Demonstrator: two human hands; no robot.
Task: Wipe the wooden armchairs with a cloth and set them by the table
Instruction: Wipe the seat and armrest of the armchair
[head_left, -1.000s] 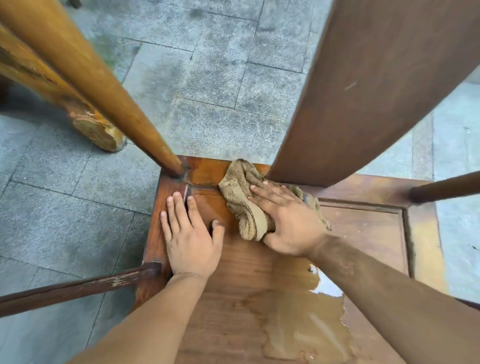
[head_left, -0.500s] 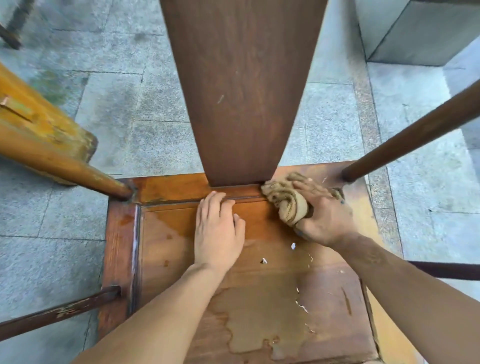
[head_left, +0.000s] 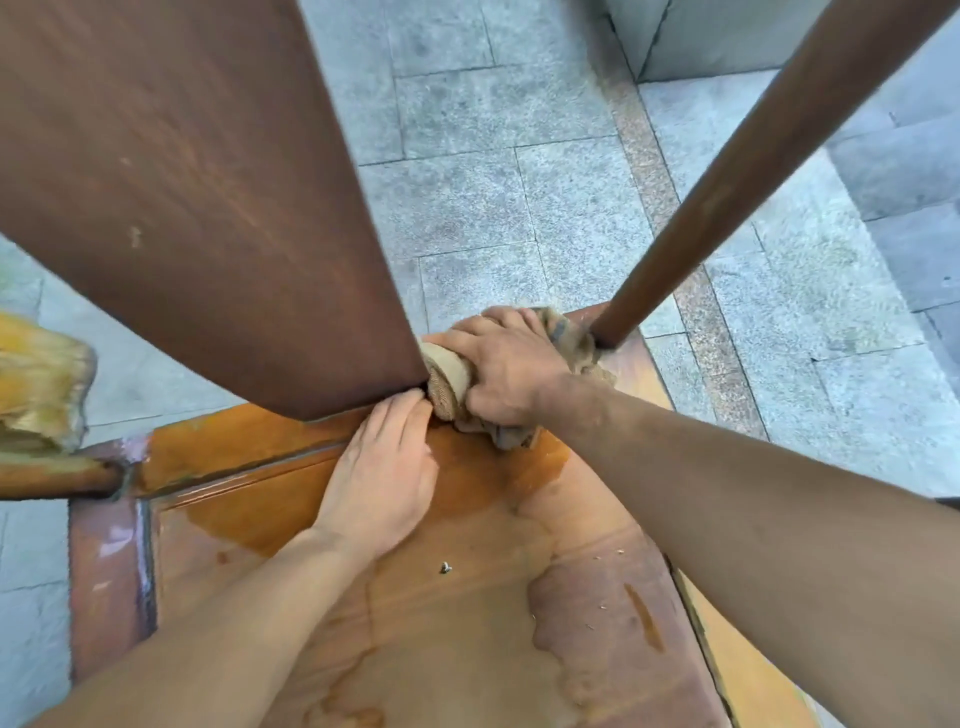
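wiping step: right hand (head_left: 511, 374) clenched on the damp cloth (head_left: 449, 382) at the armchair seat (head_left: 467, 649)'s back-right corner by the backrest slat (head_left: 208, 208), left hand (head_left: 382, 478) flat, released; next, i'd guess, the puddled middle

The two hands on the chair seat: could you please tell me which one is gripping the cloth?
The right hand grips the bunched tan cloth at the seat's back edge; the left hand lies flat and empty on the wet seat.
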